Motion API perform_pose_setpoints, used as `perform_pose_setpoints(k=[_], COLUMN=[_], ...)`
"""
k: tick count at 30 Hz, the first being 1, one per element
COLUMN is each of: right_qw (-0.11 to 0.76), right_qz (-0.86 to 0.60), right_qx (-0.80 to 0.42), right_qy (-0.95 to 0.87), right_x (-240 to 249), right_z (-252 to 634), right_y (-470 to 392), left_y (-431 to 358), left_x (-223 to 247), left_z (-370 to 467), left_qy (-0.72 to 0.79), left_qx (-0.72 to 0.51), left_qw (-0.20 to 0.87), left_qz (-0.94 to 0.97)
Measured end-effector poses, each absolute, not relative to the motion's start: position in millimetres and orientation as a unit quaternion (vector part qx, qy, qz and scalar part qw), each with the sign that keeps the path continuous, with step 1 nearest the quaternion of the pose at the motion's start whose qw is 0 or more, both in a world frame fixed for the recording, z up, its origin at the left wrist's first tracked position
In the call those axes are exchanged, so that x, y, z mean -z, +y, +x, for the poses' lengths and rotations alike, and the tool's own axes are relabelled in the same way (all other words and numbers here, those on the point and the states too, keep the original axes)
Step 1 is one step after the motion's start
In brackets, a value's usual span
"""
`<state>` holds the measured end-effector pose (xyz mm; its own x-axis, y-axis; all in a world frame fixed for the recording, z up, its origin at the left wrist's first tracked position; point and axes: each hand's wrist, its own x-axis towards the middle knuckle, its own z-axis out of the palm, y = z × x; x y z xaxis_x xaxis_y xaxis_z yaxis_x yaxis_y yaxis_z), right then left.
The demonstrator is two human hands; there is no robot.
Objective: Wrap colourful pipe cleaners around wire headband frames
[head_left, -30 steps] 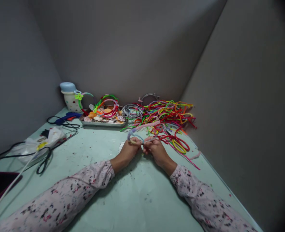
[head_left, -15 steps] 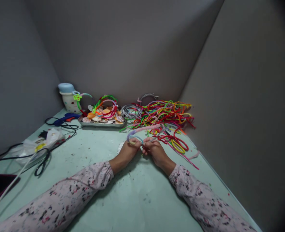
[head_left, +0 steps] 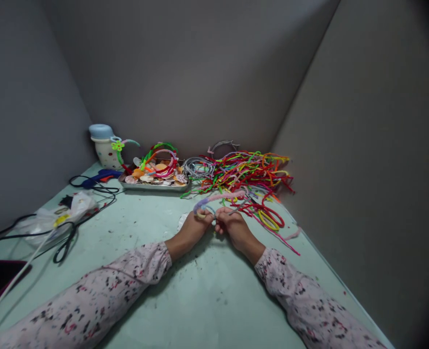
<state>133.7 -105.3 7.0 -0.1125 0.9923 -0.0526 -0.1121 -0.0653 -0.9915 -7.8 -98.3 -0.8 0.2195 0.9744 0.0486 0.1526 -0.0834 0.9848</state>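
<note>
Over the middle of the table, my left hand is closed on a pastel pipe cleaner, pink, lilac, blue and yellowish, that curls up and over to the right. Close against it, my right hand pinches a grey pipe cleaner, whose end sticks out to the upper right. The fingertips of both hands nearly meet, and the spot where the strands come together is mostly hidden by them. A small white piece lies partly behind my left hand.
A metal tray of shells with coloured pipe-cleaner hoops stands at the back. Right of it are a grey wire coil and a heap of pipe cleaners. At left are a bottle, a plastic bag and black cables.
The pastel pipe cleaner's free end has dipped slightly and sits a little apart from the grey one. Both hands keep nearly the same place and grip.
</note>
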Motion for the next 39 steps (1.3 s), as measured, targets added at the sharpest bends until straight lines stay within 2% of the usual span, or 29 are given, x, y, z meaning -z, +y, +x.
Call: perform_pose_setpoints(k=[6, 16, 39], right_qw=[0.475, 0.475, 0.498], right_qz=[-0.448, -0.474, -0.459], right_qx=[-0.574, -0.500, -0.557], right_qy=[-0.494, -0.547, -0.481], right_x=[-8.9, -10.4, -5.9], right_z=[135.5, 139.0, 136.6], right_y=[-106.0, -104.9, -104.2], left_y=[-99.3, -100.5, -103.3], left_x=[-0.7, -0.2, -6.6], left_z=[-8.1, -7.8, -6.8], left_qy=[0.463, 0.449, 0.423], left_qx=[-0.423, -0.413, -0.412], left_qw=[0.503, 0.528, 0.541], left_qz=[0.595, 0.590, 0.599])
